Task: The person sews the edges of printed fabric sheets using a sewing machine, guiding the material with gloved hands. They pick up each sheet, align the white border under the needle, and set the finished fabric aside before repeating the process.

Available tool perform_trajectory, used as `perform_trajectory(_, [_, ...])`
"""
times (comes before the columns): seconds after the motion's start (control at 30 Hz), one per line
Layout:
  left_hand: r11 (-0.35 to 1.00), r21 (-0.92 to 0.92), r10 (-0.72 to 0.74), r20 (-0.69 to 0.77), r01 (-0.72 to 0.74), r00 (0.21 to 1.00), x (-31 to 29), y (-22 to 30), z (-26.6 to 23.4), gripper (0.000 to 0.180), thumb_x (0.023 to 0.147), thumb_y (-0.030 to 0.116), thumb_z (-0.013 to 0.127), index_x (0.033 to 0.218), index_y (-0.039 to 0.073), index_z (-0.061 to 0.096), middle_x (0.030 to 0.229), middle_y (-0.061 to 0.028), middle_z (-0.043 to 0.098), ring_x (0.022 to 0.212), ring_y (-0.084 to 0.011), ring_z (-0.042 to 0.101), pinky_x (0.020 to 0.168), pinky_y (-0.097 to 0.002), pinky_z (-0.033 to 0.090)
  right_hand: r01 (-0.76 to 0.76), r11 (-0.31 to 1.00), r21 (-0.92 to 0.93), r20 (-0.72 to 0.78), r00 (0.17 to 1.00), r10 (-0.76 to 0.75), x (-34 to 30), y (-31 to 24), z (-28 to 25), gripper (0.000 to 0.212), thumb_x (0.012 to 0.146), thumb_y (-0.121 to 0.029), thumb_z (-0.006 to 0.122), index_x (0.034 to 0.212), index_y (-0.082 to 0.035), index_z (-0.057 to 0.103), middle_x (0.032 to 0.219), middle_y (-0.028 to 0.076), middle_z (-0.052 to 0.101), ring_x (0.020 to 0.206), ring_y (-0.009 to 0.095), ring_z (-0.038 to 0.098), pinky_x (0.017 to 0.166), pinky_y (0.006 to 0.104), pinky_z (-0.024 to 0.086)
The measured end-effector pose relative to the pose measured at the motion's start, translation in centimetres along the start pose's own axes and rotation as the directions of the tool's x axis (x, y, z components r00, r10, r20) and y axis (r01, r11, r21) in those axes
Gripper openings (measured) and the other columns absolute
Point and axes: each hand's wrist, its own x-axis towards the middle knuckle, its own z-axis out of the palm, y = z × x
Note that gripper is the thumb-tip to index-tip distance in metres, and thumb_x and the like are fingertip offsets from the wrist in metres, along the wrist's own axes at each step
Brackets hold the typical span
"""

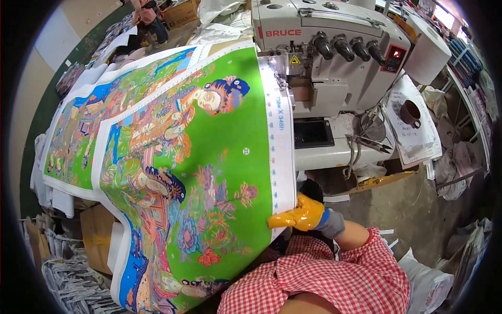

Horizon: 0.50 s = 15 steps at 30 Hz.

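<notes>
A large printed cross-stitch canvas (238, 136), green with coloured figures and flowers, spreads over the left and middle. Its white, ruled right edge lies along the overlock sewing machine (334, 78), close to the needle area. My right hand (299, 213), in a yellow-coated glove with a grey cuff, grips that edge near my lap. The fingers lie over the top of the canvas; the thumb is hard to make out. My left hand does not show. A second printed section (73, 138) lies farther left, with a white border between the two.
Thread snips (374, 144) lie on the machine bed. To the right are a dark red mug (410, 113) on written papers (405, 138) and a big white thread cone (429, 49). A cardboard box (98, 235) and cloth bundles (73, 280) stand lower left. Another person (149, 21) is far behind.
</notes>
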Motion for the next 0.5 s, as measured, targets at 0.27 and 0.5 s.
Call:
perform_trajectory(0.27, [0.978,-0.016,0.205,-0.104,-0.208,0.973,4.8,2.7,3.9,0.029,0.084,0.012,0.043,0.109,-0.001,0.048,0.099,-0.0185,0.053,0.083,-0.0250,0.052,0.071,-0.0328,0.042,0.138,0.911,-0.388,-0.059,0.983,-0.174,4.5,-4.4,-1.4,0.031,0.076,-0.001,0.057,0.107,-0.005,0.055,0.099,0.007,0.061,0.087,0.018,0.059,0.080,0.0295,0.044])
perform_trajectory(0.5, [0.880,-0.467,0.110,0.038,-0.080,0.993,8.3,5.4,7.8,0.042,0.080,0.015,0.048,0.118,-0.003,0.042,0.119,-0.0206,0.046,0.104,-0.0292,0.048,0.089,-0.0328,0.038,0.155,0.852,-0.501,-0.148,0.954,-0.260,7.0,-8.3,-2.7,0.026,0.076,-0.002,0.057,0.102,-0.004,0.056,0.097,0.007,0.060,0.074,0.014,0.059,0.066,0.0286,0.048])
